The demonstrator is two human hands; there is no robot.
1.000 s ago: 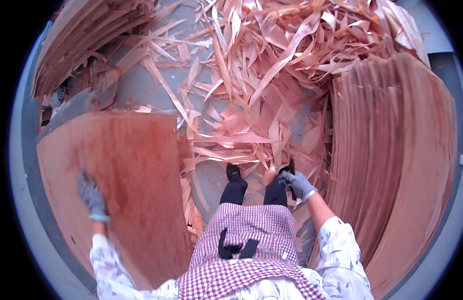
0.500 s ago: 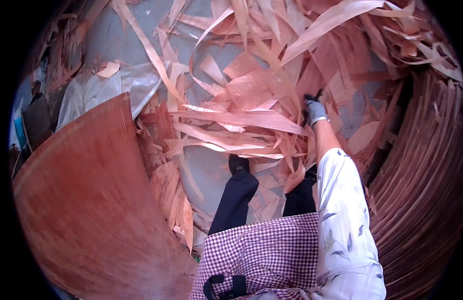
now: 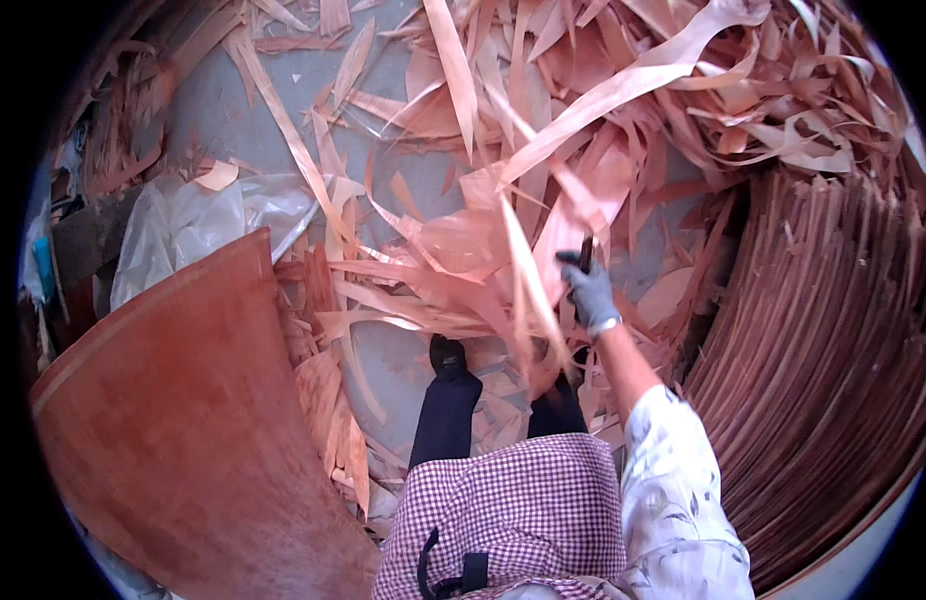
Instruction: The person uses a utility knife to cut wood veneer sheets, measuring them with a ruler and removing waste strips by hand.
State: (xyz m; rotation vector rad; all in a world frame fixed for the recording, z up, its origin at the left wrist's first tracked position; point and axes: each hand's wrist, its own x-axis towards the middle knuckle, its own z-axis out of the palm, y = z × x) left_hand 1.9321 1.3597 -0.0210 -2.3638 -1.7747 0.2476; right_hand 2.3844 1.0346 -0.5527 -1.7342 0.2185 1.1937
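A flat grey floor (image 3: 223, 110), smooth and dull like concrete, spreads across the upper left of the frame and shows again in a rounded patch near the centre. More of it, paler, curves along the lower right rim. At the left, a crumpled sheet of translucent whitish plastic (image 3: 173, 230) lies in loose folds beside a dark, blocky object (image 3: 91, 238). Farther out, by the left rim, sits something bright blue (image 3: 44, 268), too small to make out. Light is cool and diffuse, glinting softly on the plastic's creases.
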